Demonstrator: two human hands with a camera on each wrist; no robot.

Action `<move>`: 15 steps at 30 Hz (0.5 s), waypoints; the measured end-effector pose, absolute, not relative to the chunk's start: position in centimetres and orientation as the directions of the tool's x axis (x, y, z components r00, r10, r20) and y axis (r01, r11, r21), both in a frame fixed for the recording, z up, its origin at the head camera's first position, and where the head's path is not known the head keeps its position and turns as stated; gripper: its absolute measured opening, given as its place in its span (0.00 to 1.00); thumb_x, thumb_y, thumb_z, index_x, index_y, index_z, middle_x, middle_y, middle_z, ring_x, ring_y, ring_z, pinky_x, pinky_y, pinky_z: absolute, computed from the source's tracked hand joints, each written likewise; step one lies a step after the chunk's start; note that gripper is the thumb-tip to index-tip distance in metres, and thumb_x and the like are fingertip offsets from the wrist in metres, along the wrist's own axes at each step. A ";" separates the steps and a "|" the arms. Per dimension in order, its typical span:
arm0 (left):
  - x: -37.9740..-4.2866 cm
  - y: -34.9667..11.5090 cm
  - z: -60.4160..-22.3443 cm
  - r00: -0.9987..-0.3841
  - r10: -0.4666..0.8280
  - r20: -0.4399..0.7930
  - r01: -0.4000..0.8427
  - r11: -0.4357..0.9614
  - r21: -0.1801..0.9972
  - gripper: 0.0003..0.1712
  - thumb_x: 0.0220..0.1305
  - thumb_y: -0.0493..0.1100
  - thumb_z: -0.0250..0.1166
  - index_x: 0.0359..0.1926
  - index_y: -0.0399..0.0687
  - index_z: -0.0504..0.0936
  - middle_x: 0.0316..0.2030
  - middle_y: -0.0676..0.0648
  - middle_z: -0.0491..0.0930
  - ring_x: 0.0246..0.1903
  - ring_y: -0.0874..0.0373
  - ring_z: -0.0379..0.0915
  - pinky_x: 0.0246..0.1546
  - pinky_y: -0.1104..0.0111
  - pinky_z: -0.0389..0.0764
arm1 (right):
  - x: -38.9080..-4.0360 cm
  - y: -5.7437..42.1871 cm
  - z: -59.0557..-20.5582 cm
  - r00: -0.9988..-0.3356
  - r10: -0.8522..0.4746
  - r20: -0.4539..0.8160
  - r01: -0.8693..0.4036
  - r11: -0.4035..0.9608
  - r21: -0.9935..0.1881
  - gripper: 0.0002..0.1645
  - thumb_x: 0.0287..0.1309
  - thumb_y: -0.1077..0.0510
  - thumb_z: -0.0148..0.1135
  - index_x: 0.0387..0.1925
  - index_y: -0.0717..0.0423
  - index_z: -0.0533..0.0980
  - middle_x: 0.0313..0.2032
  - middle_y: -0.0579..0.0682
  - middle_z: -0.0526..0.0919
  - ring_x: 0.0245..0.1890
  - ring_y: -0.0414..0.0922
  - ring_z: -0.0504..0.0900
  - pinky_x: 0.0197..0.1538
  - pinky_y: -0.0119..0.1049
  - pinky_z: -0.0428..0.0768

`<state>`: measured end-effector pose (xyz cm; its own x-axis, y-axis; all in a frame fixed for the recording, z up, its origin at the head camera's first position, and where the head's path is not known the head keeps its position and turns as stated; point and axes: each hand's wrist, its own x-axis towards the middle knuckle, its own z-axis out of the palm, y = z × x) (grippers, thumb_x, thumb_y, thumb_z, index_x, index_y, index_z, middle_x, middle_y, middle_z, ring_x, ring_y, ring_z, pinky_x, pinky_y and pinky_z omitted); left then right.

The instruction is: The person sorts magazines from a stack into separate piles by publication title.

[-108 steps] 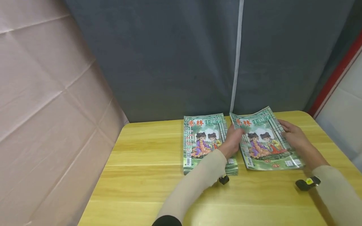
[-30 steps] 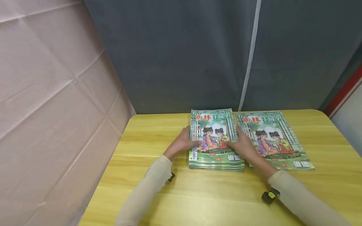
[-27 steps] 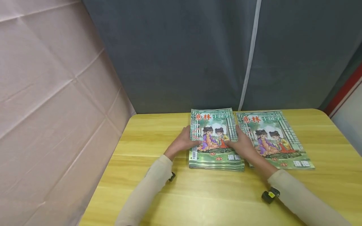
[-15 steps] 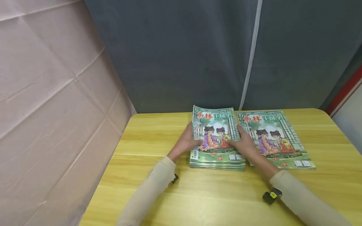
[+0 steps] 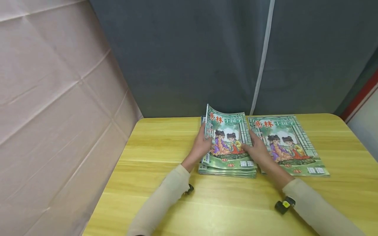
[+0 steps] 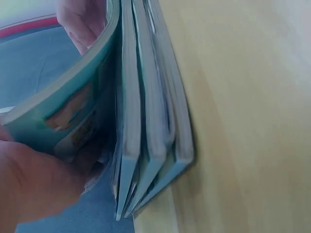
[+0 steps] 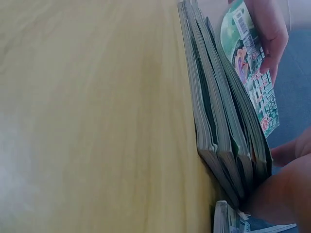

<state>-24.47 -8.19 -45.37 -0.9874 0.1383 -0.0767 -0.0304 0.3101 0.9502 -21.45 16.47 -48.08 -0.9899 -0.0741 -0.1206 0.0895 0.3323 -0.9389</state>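
Observation:
A green-covered magazine (image 5: 225, 160), with two cartoon figures on its cover, lies tilted on a stack of magazines (image 5: 227, 173). My left hand (image 5: 200, 147) grips its raised left edge, thumb on the cover. The left wrist view shows this magazine (image 6: 63, 104) bowed up off the stacked ones (image 6: 155, 111), their spines fanned slightly. On the opposite side my right hand (image 5: 258, 152) pinches the right edge, its thumb on the cover too. In the right wrist view the right hand (image 7: 286, 194) is at the edge of the pile (image 7: 214, 97); its fingertips are partly hidden.
Just right of the stack lies another magazine (image 5: 295, 157) with the same cover, flat on the wooden table (image 5: 165, 147). A dark grey curtain (image 5: 177, 65) hangs behind the table, and a pale cloth (image 5: 59, 114) covers the left side.
Earlier the hands held a magazine at the right; it now lies there. Both hands came to the left stack, and within the last second the left hand raised the top magazine's left edge, shifting it rightward.

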 end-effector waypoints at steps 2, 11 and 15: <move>-24.6 -8.0 -45.4 -0.991 0.121 -0.064 -0.028 0.276 0.961 0.48 0.72 0.31 0.51 0.86 0.49 0.42 0.86 0.46 0.44 0.79 0.45 0.60 0.81 0.51 0.65 | -21.4 16.5 -48.0 -0.991 -0.071 -0.115 0.087 0.316 -0.945 0.53 0.73 0.62 0.58 0.84 0.61 0.36 0.85 0.63 0.34 0.85 0.67 0.37 0.85 0.63 0.41; -24.5 -7.2 -45.1 -0.993 0.061 -0.104 -0.096 0.117 0.989 0.46 0.73 0.30 0.52 0.86 0.50 0.45 0.86 0.46 0.44 0.86 0.47 0.38 0.86 0.49 0.44 | -21.3 17.9 -47.1 -0.989 -0.089 -0.120 0.101 0.194 -0.976 0.47 0.78 0.65 0.47 0.85 0.56 0.34 0.85 0.58 0.34 0.85 0.64 0.37 0.85 0.61 0.45; -24.3 -6.3 -45.3 -0.991 0.043 -0.126 -0.123 0.069 0.990 0.46 0.72 0.30 0.53 0.86 0.49 0.47 0.86 0.46 0.45 0.86 0.47 0.40 0.86 0.50 0.46 | -21.2 19.5 -46.3 -0.983 -0.093 -0.161 0.145 0.155 -0.977 0.45 0.80 0.64 0.43 0.86 0.53 0.33 0.86 0.55 0.33 0.86 0.61 0.36 0.85 0.61 0.46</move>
